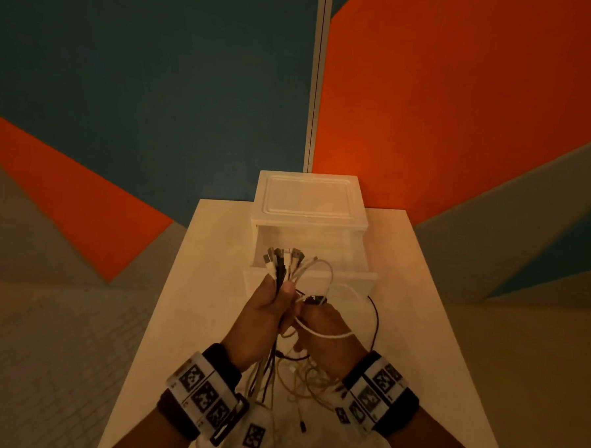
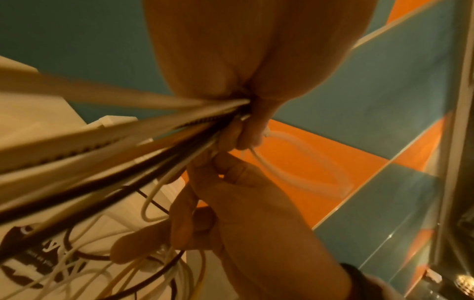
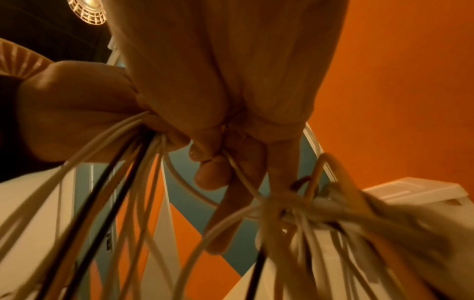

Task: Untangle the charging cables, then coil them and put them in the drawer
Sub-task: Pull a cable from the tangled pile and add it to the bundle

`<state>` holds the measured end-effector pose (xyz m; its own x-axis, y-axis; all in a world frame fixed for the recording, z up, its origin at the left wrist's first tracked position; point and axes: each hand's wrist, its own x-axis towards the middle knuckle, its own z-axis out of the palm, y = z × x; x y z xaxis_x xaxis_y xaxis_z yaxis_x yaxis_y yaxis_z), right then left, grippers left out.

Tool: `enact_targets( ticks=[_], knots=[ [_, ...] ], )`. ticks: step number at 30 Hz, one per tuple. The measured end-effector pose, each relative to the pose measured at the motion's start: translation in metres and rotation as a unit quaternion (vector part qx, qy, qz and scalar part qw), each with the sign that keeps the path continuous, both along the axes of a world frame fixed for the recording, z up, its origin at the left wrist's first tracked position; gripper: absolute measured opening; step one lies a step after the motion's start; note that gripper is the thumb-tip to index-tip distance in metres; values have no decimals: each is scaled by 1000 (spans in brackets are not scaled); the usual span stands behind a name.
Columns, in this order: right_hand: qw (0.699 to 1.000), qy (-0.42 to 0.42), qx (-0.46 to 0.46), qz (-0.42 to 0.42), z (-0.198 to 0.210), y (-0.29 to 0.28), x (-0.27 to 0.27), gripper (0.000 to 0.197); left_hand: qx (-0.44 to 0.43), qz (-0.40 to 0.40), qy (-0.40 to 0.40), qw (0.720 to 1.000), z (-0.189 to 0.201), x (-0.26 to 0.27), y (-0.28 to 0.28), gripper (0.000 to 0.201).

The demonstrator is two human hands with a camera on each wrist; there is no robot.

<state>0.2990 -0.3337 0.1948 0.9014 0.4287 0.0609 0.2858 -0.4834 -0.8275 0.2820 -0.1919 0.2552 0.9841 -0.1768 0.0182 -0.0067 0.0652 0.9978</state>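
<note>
The left hand (image 1: pixel 265 311) is closed tight around a bunch of charging cables (image 1: pixel 279 274), and their plug ends stick up above its fingers. The right hand (image 1: pixel 323 328) is right beside it, pinching a white cable (image 1: pixel 326 334) that loops over its back. The rest of the cables hang down below both hands in a messy heap on the desk (image 1: pixel 418 333). Just past the hands, the white drawer (image 1: pixel 363 278) sits pulled open.
</note>
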Motion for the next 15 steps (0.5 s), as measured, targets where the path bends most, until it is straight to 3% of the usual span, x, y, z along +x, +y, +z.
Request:
enact_targets(
  ticks=[1, 3, 7, 12, 15],
  knots=[
    [1000, 15, 21, -12, -3, 1, 0, 16, -11, 12, 5, 1000, 0, 0, -1, 38],
    [996, 41, 71, -32, -8, -1, 2, 25, -46, 57, 13, 997, 3, -1, 2, 24],
    [998, -47, 29, -37, -17, -7, -3, 16, -89, 112, 3, 990, 10, -2, 16, 12],
    [997, -65, 20, -48, -49, -24, -4, 9, -88, 154, -16, 984, 24, -7, 32, 22],
    [997, -41, -45, -50, -70, -38, -8, 11, -109, 162, -44, 980, 39, -8, 48, 19]
  ],
)
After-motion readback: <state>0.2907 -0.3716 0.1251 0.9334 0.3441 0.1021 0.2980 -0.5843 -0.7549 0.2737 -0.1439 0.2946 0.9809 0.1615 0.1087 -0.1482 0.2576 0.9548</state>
